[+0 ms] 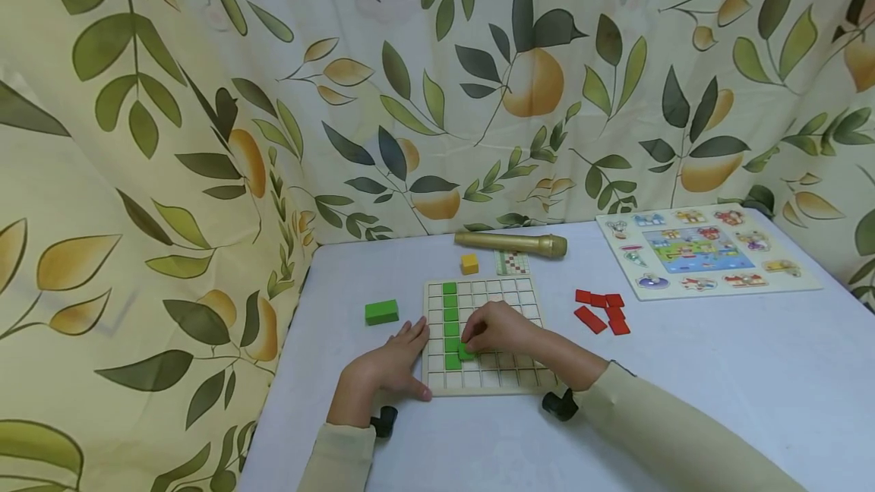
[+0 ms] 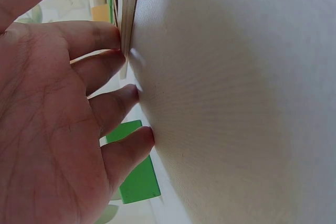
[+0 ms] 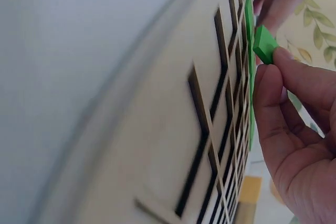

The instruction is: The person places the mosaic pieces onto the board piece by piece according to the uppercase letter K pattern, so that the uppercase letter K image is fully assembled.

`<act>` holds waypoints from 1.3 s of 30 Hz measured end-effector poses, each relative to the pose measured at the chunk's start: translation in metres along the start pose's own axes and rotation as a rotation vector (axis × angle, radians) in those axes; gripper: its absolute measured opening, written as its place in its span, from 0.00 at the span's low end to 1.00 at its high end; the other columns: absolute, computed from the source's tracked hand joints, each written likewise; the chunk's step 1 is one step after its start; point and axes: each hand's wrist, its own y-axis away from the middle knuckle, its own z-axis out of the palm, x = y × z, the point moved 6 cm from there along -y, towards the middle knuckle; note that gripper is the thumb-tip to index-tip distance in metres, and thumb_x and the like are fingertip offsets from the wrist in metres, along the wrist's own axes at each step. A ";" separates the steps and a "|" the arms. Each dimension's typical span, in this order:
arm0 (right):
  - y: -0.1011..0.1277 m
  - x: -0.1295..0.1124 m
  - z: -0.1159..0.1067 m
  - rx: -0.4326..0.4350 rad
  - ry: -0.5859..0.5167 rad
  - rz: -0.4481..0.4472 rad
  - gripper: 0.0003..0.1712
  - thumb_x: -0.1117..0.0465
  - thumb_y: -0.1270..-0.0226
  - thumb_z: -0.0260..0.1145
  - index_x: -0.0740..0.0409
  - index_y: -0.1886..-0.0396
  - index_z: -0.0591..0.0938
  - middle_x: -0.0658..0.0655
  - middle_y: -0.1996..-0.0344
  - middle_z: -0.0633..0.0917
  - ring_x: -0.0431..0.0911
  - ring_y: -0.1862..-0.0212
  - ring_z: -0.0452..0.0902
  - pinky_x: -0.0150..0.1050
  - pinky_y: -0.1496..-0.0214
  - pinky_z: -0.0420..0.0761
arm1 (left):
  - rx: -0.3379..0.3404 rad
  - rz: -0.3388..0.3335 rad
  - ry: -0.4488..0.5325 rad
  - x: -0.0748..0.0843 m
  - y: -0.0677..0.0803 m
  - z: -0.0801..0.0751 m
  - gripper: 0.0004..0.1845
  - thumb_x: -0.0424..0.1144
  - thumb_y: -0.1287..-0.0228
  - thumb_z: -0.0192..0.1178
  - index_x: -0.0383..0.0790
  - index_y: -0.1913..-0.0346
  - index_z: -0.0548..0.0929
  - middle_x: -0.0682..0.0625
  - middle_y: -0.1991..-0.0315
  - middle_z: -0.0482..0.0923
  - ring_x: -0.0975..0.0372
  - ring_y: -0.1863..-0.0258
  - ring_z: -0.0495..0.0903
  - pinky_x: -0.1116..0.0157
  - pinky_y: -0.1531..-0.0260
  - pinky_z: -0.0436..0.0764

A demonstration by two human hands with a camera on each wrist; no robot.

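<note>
On the table point(image 1: 683, 370), my right hand point(image 1: 502, 329) pinches a small green cube point(image 1: 467, 352) between thumb and fingertips, holding it at the wooden grid board point(image 1: 502, 380), just right of the column of green cubes point(image 1: 450, 321). My left hand point(image 1: 390, 367) lies flat with straight fingers against the board's left edge. A green block point(image 1: 381, 312) sits near its fingertips; red tiles point(image 1: 601, 311) lie well apart to the right.

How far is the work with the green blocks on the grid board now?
Done: a column of green blocks already sits in the grid board. In hand: the right hand pinches a small green block beside the column's lower end, while the left hand rests flat at the board's left edge. Left: most squares are empty, and a larger green block, a yellow cube and red pieces lie off the board.
</note>
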 end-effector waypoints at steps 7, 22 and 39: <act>0.000 -0.002 0.013 -0.009 -0.020 -0.007 0.02 0.66 0.40 0.76 0.55 0.69 0.90 0.43 0.73 0.87 0.38 0.67 0.79 0.33 0.61 0.81 | 0.000 -0.007 -0.004 0.000 0.001 0.001 0.62 0.52 0.54 0.80 0.40 0.20 0.54 0.50 0.18 0.42 0.52 0.20 0.40 0.48 0.26 0.55; 0.008 -0.016 0.034 -0.048 -0.006 -0.024 0.02 0.65 0.41 0.76 0.55 0.69 0.89 0.42 0.74 0.86 0.37 0.68 0.78 0.32 0.62 0.80 | -0.010 0.009 -0.007 0.001 0.001 -0.002 0.61 0.52 0.52 0.80 0.38 0.20 0.54 0.49 0.18 0.42 0.52 0.20 0.40 0.48 0.26 0.55; 0.015 -0.026 0.046 0.014 0.112 -0.047 0.04 0.68 0.41 0.76 0.57 0.73 0.88 0.44 0.77 0.84 0.36 0.71 0.75 0.31 0.67 0.78 | -0.010 0.024 0.004 0.002 0.003 -0.002 0.61 0.52 0.52 0.80 0.36 0.20 0.53 0.47 0.18 0.42 0.51 0.20 0.40 0.48 0.26 0.54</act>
